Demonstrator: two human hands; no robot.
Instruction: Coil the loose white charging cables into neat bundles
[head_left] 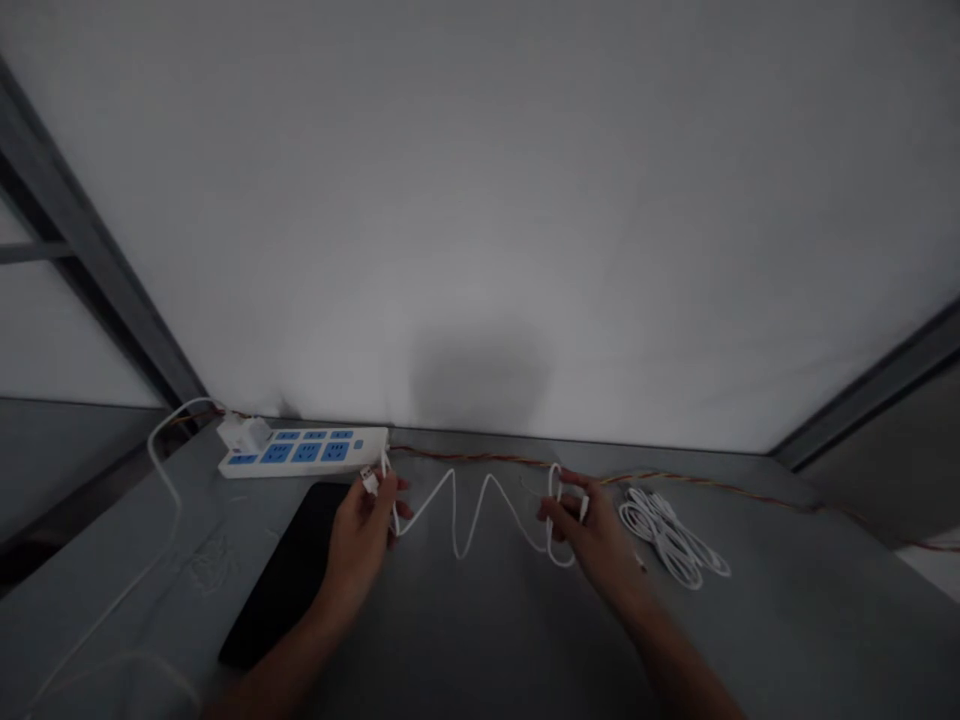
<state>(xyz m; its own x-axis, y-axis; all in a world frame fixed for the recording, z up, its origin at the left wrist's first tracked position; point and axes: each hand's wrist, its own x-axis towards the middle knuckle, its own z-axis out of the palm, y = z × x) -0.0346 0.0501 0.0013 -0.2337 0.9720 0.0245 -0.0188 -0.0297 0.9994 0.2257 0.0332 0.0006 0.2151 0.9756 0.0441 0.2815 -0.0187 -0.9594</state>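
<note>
A white USB cable [459, 545] is stretched in a zigzag between my two hands, with kinks in its middle. My left hand [365, 520] is closed on one end of it; the USB plug sticks up beside the thumb and a loop hangs at the fingers. My right hand [589, 520] pinches the other end, where a small loop stands at the fingertips and a white connector shows by the fingers. Under and beside my left forearm lies a black flat object [289, 575], partly covered by the arm.
At the back left, a white power strip [300, 466] with blue sockets holds a white charger [244, 434], whose cable runs down the left side. A twisted red-yellow wire [472, 457] follows the wall. A bundled white cable [671, 540] lies right of my right hand on the grey table [810, 620].
</note>
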